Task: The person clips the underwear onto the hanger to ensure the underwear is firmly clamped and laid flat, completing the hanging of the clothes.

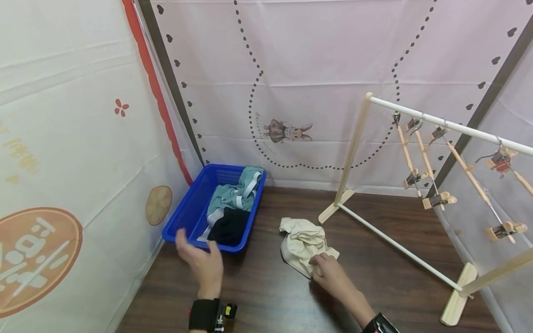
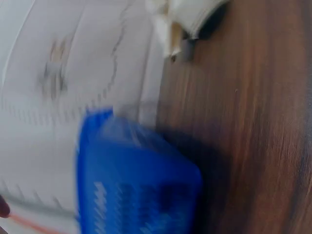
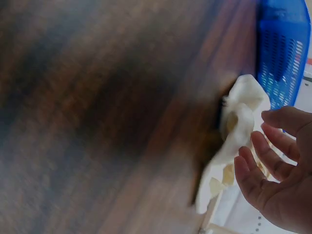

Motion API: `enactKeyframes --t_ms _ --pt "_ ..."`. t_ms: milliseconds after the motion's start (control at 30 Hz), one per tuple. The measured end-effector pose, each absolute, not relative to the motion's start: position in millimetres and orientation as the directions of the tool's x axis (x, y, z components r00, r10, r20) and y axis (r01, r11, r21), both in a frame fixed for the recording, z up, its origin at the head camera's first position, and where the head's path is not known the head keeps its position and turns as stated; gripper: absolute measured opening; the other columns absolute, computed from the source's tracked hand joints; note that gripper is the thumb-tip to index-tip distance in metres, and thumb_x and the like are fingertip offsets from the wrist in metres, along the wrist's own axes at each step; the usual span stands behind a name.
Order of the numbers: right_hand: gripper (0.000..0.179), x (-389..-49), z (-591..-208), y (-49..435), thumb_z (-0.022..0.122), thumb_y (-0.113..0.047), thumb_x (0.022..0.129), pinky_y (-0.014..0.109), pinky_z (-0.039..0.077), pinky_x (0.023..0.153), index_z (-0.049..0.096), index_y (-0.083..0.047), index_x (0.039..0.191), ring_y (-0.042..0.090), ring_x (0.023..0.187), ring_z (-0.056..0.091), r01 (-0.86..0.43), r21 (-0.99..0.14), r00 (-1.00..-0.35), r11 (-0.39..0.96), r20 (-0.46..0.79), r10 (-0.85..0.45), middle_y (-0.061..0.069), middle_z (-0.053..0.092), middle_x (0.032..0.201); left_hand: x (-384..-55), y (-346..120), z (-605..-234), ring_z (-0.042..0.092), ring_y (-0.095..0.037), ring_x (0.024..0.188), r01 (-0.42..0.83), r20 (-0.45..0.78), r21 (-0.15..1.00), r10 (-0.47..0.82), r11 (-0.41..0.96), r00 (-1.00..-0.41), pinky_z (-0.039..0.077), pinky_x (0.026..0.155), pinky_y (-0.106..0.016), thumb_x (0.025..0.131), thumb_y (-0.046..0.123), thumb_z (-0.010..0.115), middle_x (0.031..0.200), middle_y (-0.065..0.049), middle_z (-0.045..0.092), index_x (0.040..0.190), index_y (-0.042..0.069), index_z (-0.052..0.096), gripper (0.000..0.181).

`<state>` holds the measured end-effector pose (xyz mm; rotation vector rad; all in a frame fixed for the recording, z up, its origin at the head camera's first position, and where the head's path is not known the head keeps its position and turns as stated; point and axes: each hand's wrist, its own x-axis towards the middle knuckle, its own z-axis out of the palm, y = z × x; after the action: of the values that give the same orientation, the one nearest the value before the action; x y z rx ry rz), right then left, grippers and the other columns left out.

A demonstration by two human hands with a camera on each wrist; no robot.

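A crumpled cream cloth garment (image 1: 306, 243) lies on the dark wooden floor, right of a blue basket (image 1: 255, 212). My right hand (image 1: 333, 275) is at the garment's near right edge. In the right wrist view its fingers (image 3: 258, 183) are loosely bent and spread, with the thumb apart from them and the cloth (image 3: 239, 126) just beyond the fingertips. My left hand (image 1: 204, 263) hovers by the basket's near left corner, fingers spread and holding nothing. Inside the basket are a teal garment with white trim (image 1: 233, 194) and a black cloth (image 1: 230, 226).
On the right stands a wooden rack with a white top bar (image 1: 454, 126) and a low white crossbar (image 1: 395, 245). Several clip hangers (image 1: 474, 178) hang from it. Printed fabric walls (image 1: 325, 55) enclose the left, back and right sides.
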<state>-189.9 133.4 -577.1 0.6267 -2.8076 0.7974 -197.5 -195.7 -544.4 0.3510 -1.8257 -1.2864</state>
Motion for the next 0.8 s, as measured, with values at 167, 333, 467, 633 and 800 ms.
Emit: enactKeyframes --t_ms 167,333,467,633,800 --pt "0.027 -187.1 -586.6 124.9 0.081 -0.007 0.079 0.039 0.050 0.073 0.071 -0.005 0.104 0.025 0.086 0.059 -0.456 -0.429 -0.890 0.780 0.236 -0.391 0.007 0.067 0.099 -196.1 -149.9 -534.2 0.053 -0.033 0.125 0.540 0.740 0.613 -0.181 0.577 -0.648 0.037 0.109 -0.025 0.076 -0.020 0.053 0.133 -0.019 0.058 0.136 -0.004 0.055 0.062" --pt "0.032 -187.6 -595.4 119.5 0.084 -0.009 0.079 0.043 0.049 0.075 0.071 -0.003 0.108 0.029 0.087 0.056 -0.402 -0.429 -0.915 0.809 0.200 -0.349 0.010 0.062 0.101 -218.3 -103.8 -544.0 0.059 -0.033 0.118 0.420 0.468 0.699 0.074 0.579 -0.881 0.051 0.097 -0.040 0.080 -0.017 0.053 0.130 -0.021 0.057 0.135 -0.006 0.052 0.056" --pt "0.039 -189.6 -599.7 117.4 0.085 -0.006 0.077 0.045 0.050 0.074 0.070 0.000 0.113 0.033 0.087 0.057 -0.342 -0.442 -0.939 0.829 0.197 -0.282 0.014 0.061 0.102 -247.6 -84.9 -559.9 0.046 -0.042 0.135 0.292 0.242 0.732 0.166 0.616 -0.956 0.042 0.109 -0.051 0.083 -0.020 0.047 0.146 -0.032 0.042 0.147 -0.011 0.037 0.065" --pt "0.044 -191.2 -602.3 115.4 0.087 -0.002 0.072 0.045 0.049 0.073 0.069 0.001 0.112 0.033 0.083 0.057 -0.344 -0.423 -0.934 0.839 0.246 -0.259 0.016 0.062 0.099 -281.6 -74.3 -570.3 0.035 -0.050 0.141 0.245 0.120 0.687 0.225 0.684 -0.967 0.033 0.114 -0.058 0.084 -0.024 0.045 0.156 -0.033 0.030 0.152 -0.008 0.035 0.071" --pt "0.038 -190.8 -603.1 113.4 0.082 0.000 0.070 0.045 0.049 0.072 0.070 0.000 0.106 0.032 0.080 0.059 -0.362 -0.399 -0.922 0.842 0.286 -0.260 0.015 0.063 0.095 -302.1 -67.5 -579.4 0.047 -0.044 0.134 0.297 0.125 0.591 0.278 0.750 -0.952 0.035 0.111 -0.060 0.084 -0.023 0.047 0.145 -0.027 0.050 0.139 -0.005 0.054 0.058"
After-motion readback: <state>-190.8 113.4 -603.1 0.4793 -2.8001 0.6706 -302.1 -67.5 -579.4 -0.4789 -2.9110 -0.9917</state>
